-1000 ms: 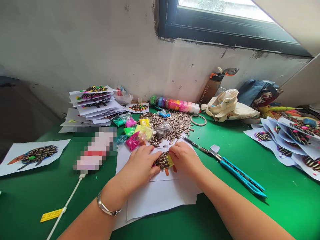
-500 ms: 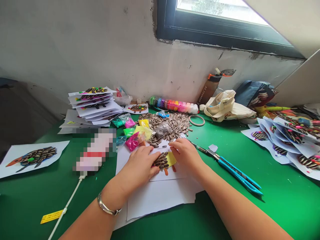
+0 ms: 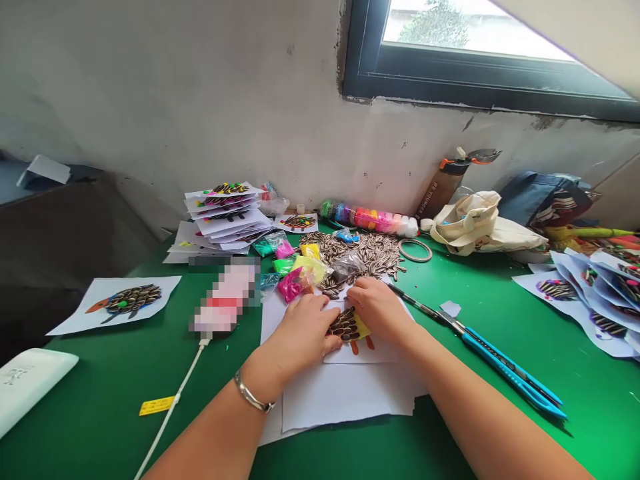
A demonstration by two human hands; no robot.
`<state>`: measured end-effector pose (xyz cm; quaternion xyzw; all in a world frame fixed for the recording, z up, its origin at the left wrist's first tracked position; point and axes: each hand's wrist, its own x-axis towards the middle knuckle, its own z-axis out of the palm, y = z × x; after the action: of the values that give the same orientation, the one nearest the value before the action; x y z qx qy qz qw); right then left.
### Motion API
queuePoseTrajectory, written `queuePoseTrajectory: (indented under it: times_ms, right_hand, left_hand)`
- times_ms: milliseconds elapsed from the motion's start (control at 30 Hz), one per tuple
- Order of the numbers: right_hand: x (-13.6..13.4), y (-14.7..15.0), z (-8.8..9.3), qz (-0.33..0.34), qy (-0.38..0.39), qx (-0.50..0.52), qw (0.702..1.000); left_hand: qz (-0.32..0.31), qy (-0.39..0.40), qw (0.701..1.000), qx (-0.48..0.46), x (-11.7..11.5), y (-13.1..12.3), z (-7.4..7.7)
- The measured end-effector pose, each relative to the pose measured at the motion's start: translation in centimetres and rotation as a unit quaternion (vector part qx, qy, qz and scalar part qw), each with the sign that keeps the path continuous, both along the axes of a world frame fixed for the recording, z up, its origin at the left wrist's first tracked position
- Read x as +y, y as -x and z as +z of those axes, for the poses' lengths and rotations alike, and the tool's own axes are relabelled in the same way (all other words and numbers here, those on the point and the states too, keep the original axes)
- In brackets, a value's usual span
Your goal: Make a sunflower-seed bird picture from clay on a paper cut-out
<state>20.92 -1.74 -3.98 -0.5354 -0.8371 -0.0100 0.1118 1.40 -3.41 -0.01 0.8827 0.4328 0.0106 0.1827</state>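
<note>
A small picture card (image 3: 380, 355) lies on loose white sheets (image 3: 350, 398) before me. It bears rows of striped sunflower seeds (image 3: 345, 328) set beside a patch of yellow clay (image 3: 363, 328), with two orange legs below. My left hand (image 3: 307, 328) rests on the card's left side, fingers apart, thumb and fingertips by the seed rows. Over the upper right of the picture, my right hand (image 3: 383, 308) bends its fingers together at the top of the seeds. Whatever its fingertips hold is hidden. Behind both hands spreads a heap of loose sunflower seeds (image 3: 373, 250).
Clay packets (image 3: 295, 283) lie behind my left hand. Right of me are a blue cutter (image 3: 510, 370) and a tape ring (image 3: 415, 251). Stacked seed pictures (image 3: 225, 223) stand at the back left, more (image 3: 595, 300) at the right. A cable (image 3: 170, 413) crosses the left side.
My view has turned left, so everything sits farther right and a white device appears at the left edge. My right fingers have shifted slightly left over the picture; my left hand stays on the card.
</note>
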Motion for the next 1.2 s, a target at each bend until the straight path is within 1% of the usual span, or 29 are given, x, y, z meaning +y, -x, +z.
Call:
queuePoseTrajectory:
  times_ms: [67,133,233,300,400,533,600,633,700,800,867,1067,1133,1200]
  right_hand:
    - [0.0,-0.1,-0.1,-0.021,-0.004,0.004,1.000]
    - [-0.2,-0.7,0.0,-0.054,-0.005,0.040,0.998]
    - [-1.1,-1.9,0.5,-0.102,0.015,0.134,0.986]
    - [-1.7,-2.5,1.1,-0.117,0.043,0.206,0.971]
    - [-2.6,-2.4,1.8,-0.106,0.097,0.296,0.944]
    - [-3.4,-1.4,1.8,-0.075,0.211,0.393,0.892]
    - [-3.5,-1.2,1.6,-0.065,0.239,0.421,0.873]
    - [-3.5,-1.1,1.5,-0.063,0.242,0.426,0.870]
    - [-3.4,-1.2,1.4,-0.061,0.233,0.418,0.876]
    - [-3.1,-1.4,1.3,-0.064,0.188,0.378,0.904]
    - [-2.9,-1.4,1.3,-0.065,0.171,0.354,0.917]
    - [-3.0,-1.4,1.1,-0.044,0.234,0.347,0.907]
    - [-2.9,-1.4,1.0,-0.036,0.226,0.322,0.919]
    - [-2.8,-1.5,0.9,-0.031,0.199,0.288,0.936]
  left_hand:
    - [-0.001,0.001,1.000,-0.002,0.0,0.0,0.0]
    - [-0.005,0.002,1.000,-0.006,0.1,0.1,0.0]
    - [-0.007,0.003,1.000,-0.010,0.2,0.0,-0.1]
    - [-0.004,0.005,1.000,-0.009,0.2,0.0,-0.2]
    - [0.002,0.011,1.000,-0.007,0.3,-0.1,-0.3]
    - [0.004,0.013,1.000,-0.005,0.3,0.0,-0.4]
    - [0.005,0.009,1.000,-0.008,0.4,0.1,-0.5]
    - [0.004,0.006,1.000,-0.010,0.4,0.1,-0.6]
    - [0.000,0.000,1.000,-0.017,0.5,0.1,-0.8]
    - [-0.006,-0.005,1.000,-0.021,0.5,0.1,-0.9]
    - [-0.007,-0.003,1.000,-0.016,0.5,0.1,-0.8]
    - [0.002,0.010,1.000,-0.003,0.4,0.0,-0.4]
    - [0.002,0.014,1.000,0.000,0.4,-0.1,-0.4]
    - [0.003,0.018,1.000,0.002,0.4,-0.1,-0.4]
